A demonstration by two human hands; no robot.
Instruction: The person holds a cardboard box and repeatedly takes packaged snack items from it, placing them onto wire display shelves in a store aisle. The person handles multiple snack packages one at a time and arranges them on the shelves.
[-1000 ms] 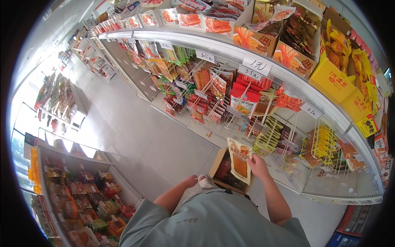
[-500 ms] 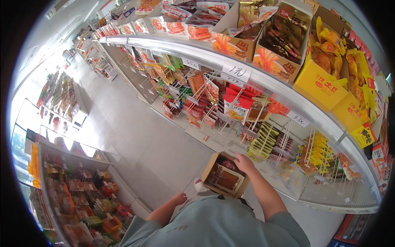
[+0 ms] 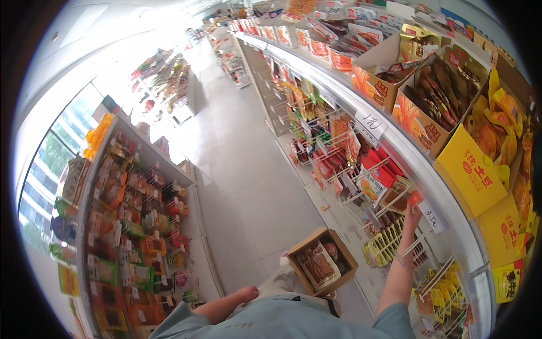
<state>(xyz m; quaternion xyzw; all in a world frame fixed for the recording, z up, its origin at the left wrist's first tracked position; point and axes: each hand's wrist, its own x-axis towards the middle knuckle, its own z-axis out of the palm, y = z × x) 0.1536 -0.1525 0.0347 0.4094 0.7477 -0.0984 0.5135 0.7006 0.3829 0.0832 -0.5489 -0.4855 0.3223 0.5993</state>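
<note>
In the head view, the right hand reaches up and out to the hanging rack, its fingers at an orange-red packet; whether they grip it or only touch it, I cannot tell. The left hand sits low by the body, fingers seemingly loosely curled, with nothing visible in it. Between the hands, right of the left one and nearer the body than the right one, is an open cardboard box, its mouth facing up and its sides slanted. Inside, a pale-bordered packet lies face up, its long axis running from far left to near right. Just left of the right hand hangs a brown packet; beyond that, red pouches. Yellow-green packets hang left of the right forearm.
</note>
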